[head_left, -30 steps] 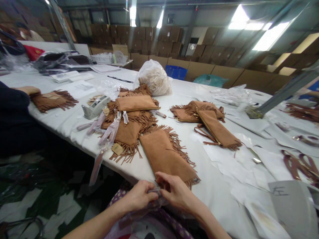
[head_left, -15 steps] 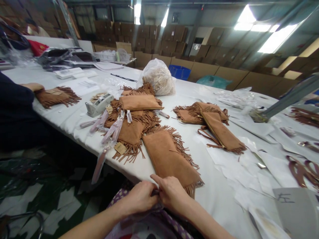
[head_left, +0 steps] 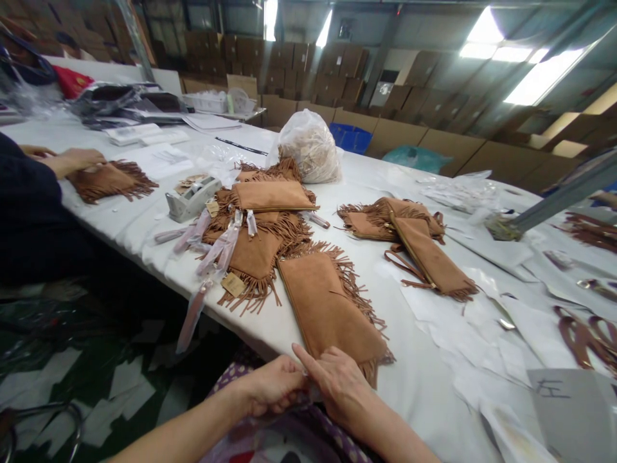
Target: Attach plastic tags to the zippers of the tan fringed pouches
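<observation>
My left hand is closed at the table's front edge, its fingertips pinched against my right hand. My right hand has its index finger stretched out and the other fingers curled in. Between the two shows a scrap of something thin and shiny, too hidden to name. Just beyond lies a tan fringed pouch with a zipper along its left side. Left of it is a pile of fringed pouches with plastic-wrapped straps and a paper tag.
A tape dispenser stands left of the pile, a plastic bag of scraps behind it. More pouches lie on the right, near white paper sheets and a slanting metal post. At far left, a co-worker's hand touches another pouch.
My hands have shifted slightly, the left fingers curling more and the right index finger still stretched out. At left, the co-worker's hands have come further over their pouch.
</observation>
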### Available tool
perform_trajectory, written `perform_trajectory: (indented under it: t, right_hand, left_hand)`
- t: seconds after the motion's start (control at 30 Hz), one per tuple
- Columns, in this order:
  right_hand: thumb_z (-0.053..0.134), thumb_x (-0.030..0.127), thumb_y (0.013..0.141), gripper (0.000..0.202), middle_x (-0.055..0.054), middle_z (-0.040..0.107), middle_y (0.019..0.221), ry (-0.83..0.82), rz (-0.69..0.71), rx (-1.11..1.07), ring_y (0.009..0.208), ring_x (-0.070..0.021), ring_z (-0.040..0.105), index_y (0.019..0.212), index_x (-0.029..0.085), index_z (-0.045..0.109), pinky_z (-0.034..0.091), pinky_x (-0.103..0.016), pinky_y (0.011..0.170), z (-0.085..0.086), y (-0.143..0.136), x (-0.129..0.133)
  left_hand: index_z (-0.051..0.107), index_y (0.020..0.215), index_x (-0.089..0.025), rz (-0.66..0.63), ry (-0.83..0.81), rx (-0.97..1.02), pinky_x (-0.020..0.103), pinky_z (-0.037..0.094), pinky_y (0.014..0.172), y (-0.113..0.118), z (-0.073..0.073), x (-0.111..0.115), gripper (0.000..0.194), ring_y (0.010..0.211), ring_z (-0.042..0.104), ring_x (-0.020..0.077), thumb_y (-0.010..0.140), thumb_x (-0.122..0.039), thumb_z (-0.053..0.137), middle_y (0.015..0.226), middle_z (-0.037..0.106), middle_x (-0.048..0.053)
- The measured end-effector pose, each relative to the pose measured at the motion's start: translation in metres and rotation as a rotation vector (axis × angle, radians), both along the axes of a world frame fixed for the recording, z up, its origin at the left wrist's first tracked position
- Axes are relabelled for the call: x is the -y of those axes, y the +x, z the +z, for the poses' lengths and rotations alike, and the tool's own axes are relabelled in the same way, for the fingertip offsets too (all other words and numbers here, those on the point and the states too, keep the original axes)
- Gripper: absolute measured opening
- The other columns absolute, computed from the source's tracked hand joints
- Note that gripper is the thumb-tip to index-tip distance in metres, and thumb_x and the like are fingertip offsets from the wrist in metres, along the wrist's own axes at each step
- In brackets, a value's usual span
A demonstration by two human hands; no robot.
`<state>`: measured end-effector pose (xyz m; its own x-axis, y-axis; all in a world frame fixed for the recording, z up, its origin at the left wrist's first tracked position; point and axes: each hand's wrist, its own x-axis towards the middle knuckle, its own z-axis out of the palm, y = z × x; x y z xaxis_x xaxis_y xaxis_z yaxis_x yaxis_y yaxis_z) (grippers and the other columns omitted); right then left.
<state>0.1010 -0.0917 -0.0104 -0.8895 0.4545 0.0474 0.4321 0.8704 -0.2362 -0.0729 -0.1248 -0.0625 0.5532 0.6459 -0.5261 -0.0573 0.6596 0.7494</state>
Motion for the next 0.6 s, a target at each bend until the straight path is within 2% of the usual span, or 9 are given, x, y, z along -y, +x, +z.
perform_trajectory:
  t: [0.07, 0.17, 0.23, 0.3, 0.37, 0.47, 0.53, 0.6]
  right_hand:
    - [0.043, 0.002, 0.067, 0.084, -0.005, 0.067, 0.080, 0.034, 0.019, -0.043, 0.069, -0.0185, 0.058, 0.146, 0.012, 0.019, 0.042, -0.034, 0.072, -0.001, 0.001, 0.000]
    - [0.037, 0.001, 0.077, 0.076, -0.002, 0.067, 0.077, 0.112, 0.044, -0.177, 0.066, -0.0162, 0.058, 0.148, 0.013, 0.012, 0.043, -0.037, 0.081, -0.004, 0.004, 0.003]
    - [0.033, 0.002, 0.086, 0.065, -0.004, 0.070, 0.085, 0.159, 0.041, -0.229, 0.074, -0.0152, 0.061, 0.148, 0.013, 0.016, 0.040, -0.040, 0.092, -0.004, 0.005, 0.009]
    - [0.032, 0.005, 0.091, 0.055, -0.008, 0.070, 0.101, 0.205, 0.017, -0.242, 0.092, -0.0157, 0.063, 0.145, 0.012, 0.024, 0.031, -0.043, 0.104, -0.006, 0.007, 0.016]
    - [0.032, 0.008, 0.094, 0.048, -0.011, 0.067, 0.114, 0.258, -0.004, -0.249, 0.109, -0.0165, 0.058, 0.142, 0.010, 0.032, 0.022, -0.043, 0.111, -0.013, 0.009, 0.025]
    - [0.030, 0.007, 0.093, 0.047, -0.010, 0.069, 0.111, 0.301, -0.025, -0.287, 0.121, -0.0192, 0.052, 0.139, 0.008, 0.036, 0.015, -0.046, 0.115, -0.032, 0.013, 0.040]
    - [0.031, 0.005, 0.090, 0.049, -0.009, 0.071, 0.107, 0.300, -0.016, -0.318, 0.120, -0.0207, 0.053, 0.139, 0.008, 0.038, 0.019, -0.048, 0.114, -0.047, 0.020, 0.050]
    - [0.036, 0.006, 0.088, 0.048, -0.009, 0.072, 0.104, 0.291, -0.075, -0.367, 0.111, -0.0201, 0.061, 0.136, 0.011, 0.043, 0.031, -0.044, 0.109, -0.057, 0.035, 0.061]
  left_hand:
    - [0.038, 0.059, -0.021, -0.041, -0.088, 0.056, 0.022, 0.004, 0.037, -0.004, 0.002, -0.002, 0.039, 0.034, 0.010, 0.0042, 0.071, -0.051, 0.061, 0.043, 0.026, -0.011]
    - [0.033, 0.059, -0.023, -0.069, -0.187, 0.150, 0.022, 0.002, 0.036, -0.010, 0.004, -0.006, 0.043, 0.035, 0.007, 0.0048, 0.066, -0.055, 0.060, 0.043, 0.020, -0.013]
    - [0.033, 0.060, -0.023, -0.036, -0.262, 0.225, 0.021, 0.001, 0.035, -0.013, 0.003, -0.006, 0.044, 0.036, 0.006, 0.0047, 0.063, -0.057, 0.061, 0.043, 0.019, -0.013]
    - [0.034, 0.060, -0.023, 0.021, -0.308, 0.268, 0.021, 0.001, 0.035, -0.013, 0.001, -0.004, 0.043, 0.037, 0.005, 0.0043, 0.061, -0.054, 0.064, 0.043, 0.020, -0.014]
    - [0.035, 0.060, -0.022, 0.078, -0.294, 0.251, 0.021, 0.001, 0.035, -0.012, -0.001, 0.001, 0.041, 0.037, 0.005, 0.0042, 0.063, -0.050, 0.065, 0.044, 0.019, -0.014]
    - [0.041, 0.064, -0.021, 0.173, -0.217, 0.167, 0.020, 0.000, 0.035, -0.011, -0.004, 0.008, 0.035, 0.036, 0.007, 0.0035, 0.066, -0.046, 0.065, 0.044, 0.022, -0.014]
    - [0.046, 0.066, -0.019, 0.225, -0.160, 0.111, 0.020, 0.000, 0.035, -0.011, -0.003, 0.011, 0.031, 0.035, 0.008, 0.0031, 0.068, -0.044, 0.065, 0.042, 0.025, -0.014]
    - [0.049, 0.068, -0.018, 0.237, -0.110, 0.075, 0.020, 0.001, 0.035, -0.011, -0.001, 0.013, 0.030, 0.034, 0.009, 0.0031, 0.069, -0.044, 0.065, 0.041, 0.026, -0.014]
